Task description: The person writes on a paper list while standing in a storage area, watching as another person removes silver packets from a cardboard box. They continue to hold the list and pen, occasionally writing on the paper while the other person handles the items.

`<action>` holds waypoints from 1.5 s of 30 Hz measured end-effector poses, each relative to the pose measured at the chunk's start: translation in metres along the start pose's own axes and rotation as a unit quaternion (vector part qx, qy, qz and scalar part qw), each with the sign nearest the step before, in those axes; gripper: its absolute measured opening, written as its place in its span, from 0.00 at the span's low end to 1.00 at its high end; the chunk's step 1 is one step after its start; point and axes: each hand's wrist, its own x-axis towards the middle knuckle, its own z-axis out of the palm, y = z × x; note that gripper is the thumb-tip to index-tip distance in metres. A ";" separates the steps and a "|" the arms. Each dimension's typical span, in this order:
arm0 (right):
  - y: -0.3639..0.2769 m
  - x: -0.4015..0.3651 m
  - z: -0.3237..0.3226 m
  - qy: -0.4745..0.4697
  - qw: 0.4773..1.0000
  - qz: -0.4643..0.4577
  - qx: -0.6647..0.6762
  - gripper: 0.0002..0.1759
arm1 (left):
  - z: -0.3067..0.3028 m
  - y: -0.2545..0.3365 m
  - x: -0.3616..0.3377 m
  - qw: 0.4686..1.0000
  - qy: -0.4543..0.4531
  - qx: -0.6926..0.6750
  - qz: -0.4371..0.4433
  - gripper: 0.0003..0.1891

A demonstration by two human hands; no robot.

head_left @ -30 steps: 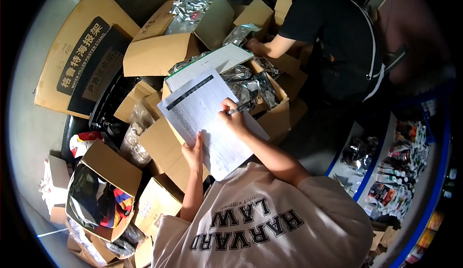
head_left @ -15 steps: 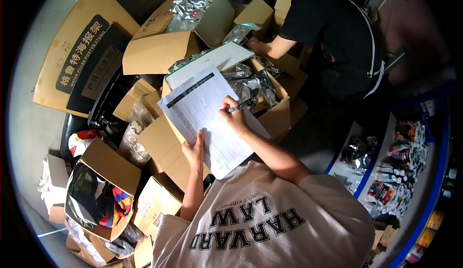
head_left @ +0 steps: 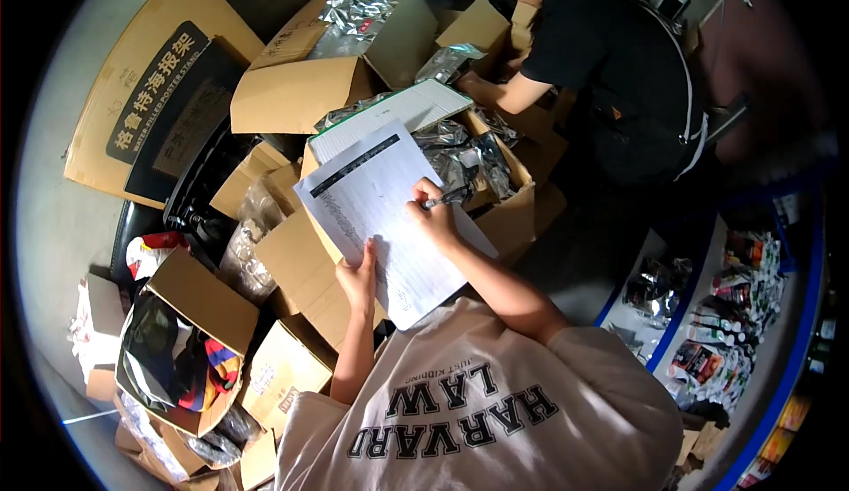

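A printed sheet of paper (head_left: pixel 389 248) with a dark band near its top edge lies tilted in front of me. My left hand (head_left: pixel 356 277) grips its lower left side, thumb on top and the other fingers hidden underneath. Pinched in my right hand (head_left: pixel 432 212) is a dark pen (head_left: pixel 458 195), held over the right part of the sheet. Just beyond the page rests a white corrugated board with a green edge (head_left: pixel 424 106). It lies across an open carton (head_left: pixel 508 226) containing silvery plastic packages (head_left: pixel 491 162).
Another person in a black shirt (head_left: pixel 619 76) bends over cartons at the upper right, one arm reaching in. More boxes surround me, including one with folded cloth (head_left: pixel 164 363) at lower left. Blue-edged shelves (head_left: pixel 676 314) with packaged goods stand at right.
My right hand has shifted slightly over the sheet, still with the pen. The left hand keeps its hold. The other person's head shows lower in view.
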 end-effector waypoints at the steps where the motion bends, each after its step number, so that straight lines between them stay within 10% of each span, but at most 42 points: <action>1: 0.000 0.000 0.000 -0.001 1.000 0.005 0.005 0.07 | 0.000 -0.002 0.000 1.000 0.000 -0.002 0.003 0.15; 45: -0.005 0.002 0.006 -0.012 0.999 0.034 -0.011 0.09 | -0.004 0.011 0.000 1.000 -0.012 -0.008 -0.013 0.13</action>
